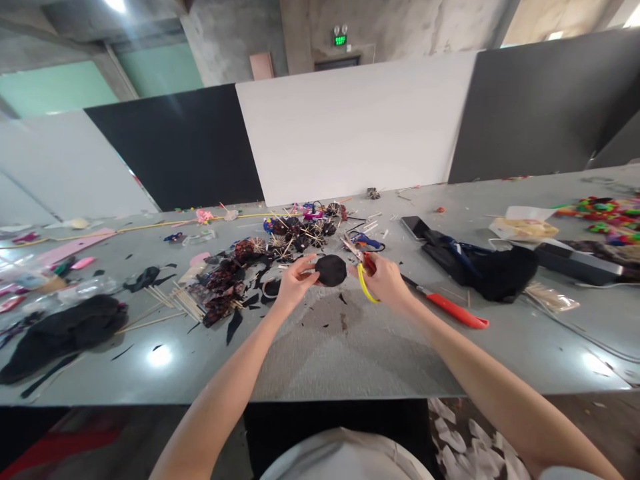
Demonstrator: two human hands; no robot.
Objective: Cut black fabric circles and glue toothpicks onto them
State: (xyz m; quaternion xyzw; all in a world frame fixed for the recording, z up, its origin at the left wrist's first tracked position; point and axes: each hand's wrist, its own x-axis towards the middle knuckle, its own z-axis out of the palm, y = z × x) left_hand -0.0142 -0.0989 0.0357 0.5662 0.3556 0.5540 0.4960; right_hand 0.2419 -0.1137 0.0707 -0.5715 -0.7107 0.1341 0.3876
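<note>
Between the thumb and fingers of my left hand [296, 283] is a round black piece of fabric [331, 271], gripped by its left edge. My right hand [384, 279] is closed around a pair of scissors with a yellow handle loop [367, 285]. Their metal blades [353, 248] point up and away, just right of the black piece and apart from it. Beyond both hands lies a cluster of dark balls with wooden sticks poking out [305, 233]. Black fabric scraps [234, 327] are scattered left of my left hand.
Thin wooden sticks [185, 300] and a black cloth bundle [65, 333] lie to the left. On the right are a red-handled tool [457, 311], a black cloth [500, 270] and a phone [413, 227]. Upright panels [360, 133] stand along the table's back.
</note>
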